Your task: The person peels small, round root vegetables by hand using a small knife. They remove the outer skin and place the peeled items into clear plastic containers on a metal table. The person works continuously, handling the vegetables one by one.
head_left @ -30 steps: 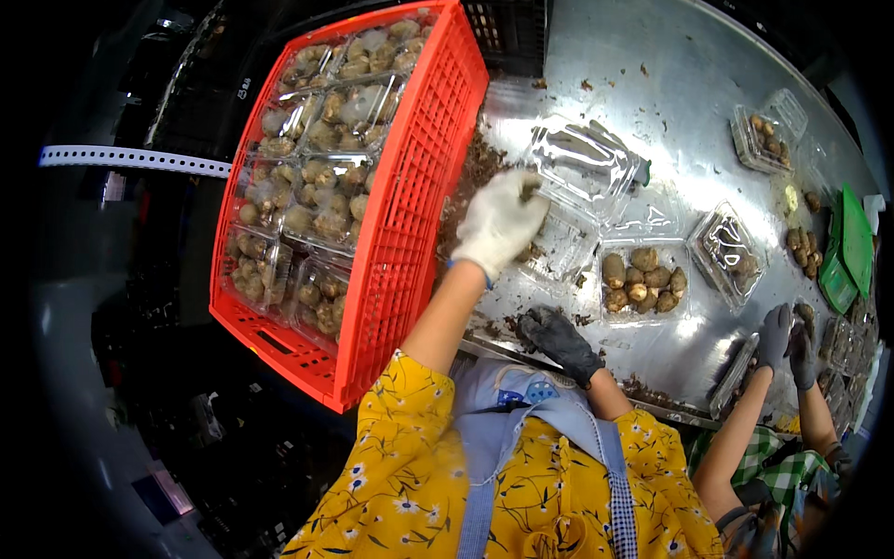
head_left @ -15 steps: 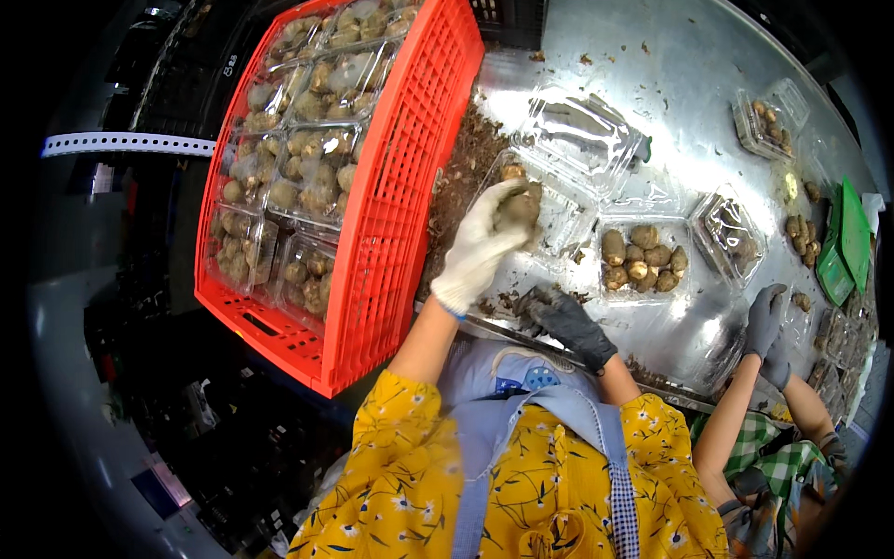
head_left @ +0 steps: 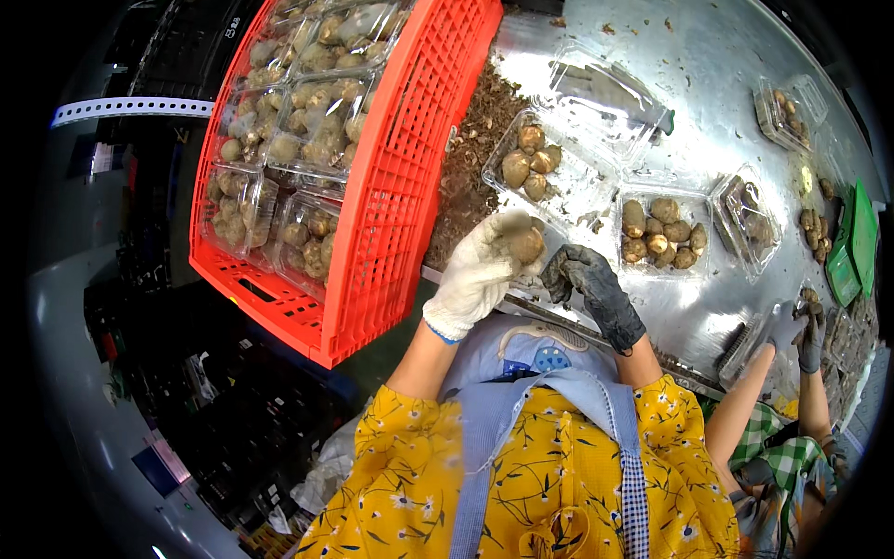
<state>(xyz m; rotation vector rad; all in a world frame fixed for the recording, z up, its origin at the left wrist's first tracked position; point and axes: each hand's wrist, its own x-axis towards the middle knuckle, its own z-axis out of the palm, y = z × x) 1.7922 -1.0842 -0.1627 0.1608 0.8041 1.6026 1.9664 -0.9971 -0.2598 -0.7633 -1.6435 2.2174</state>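
My left hand point(head_left: 473, 272), in a white knit glove, is closed round a small brown taro point(head_left: 527, 246) just above the table's near edge. Close beside it is my right hand point(head_left: 592, 291) in a soiled dark glove, its fingers curled; whatever they hold is hidden. Beyond my hands, an open clear plastic clamshell box point(head_left: 495, 177) has several taros point(head_left: 532, 160) at its left end, its lid folded back. To the right, another clear box point(head_left: 622, 267) contains several taros laid close together.
A red crate point(head_left: 396, 196) at left is stacked with filled clear boxes. Dirt and peelings point(head_left: 470, 149) lie along it. A closed box point(head_left: 745, 219), loose taros point(head_left: 815, 233) and a green scale-like object point(head_left: 852, 247) are to the right. A co-worker's gloved hands point(head_left: 799, 331) work there.
My left hand has drawn back from over the open box toward me, uncovering the taros inside. My right hand has risen beside it. The co-worker's hands have moved right.
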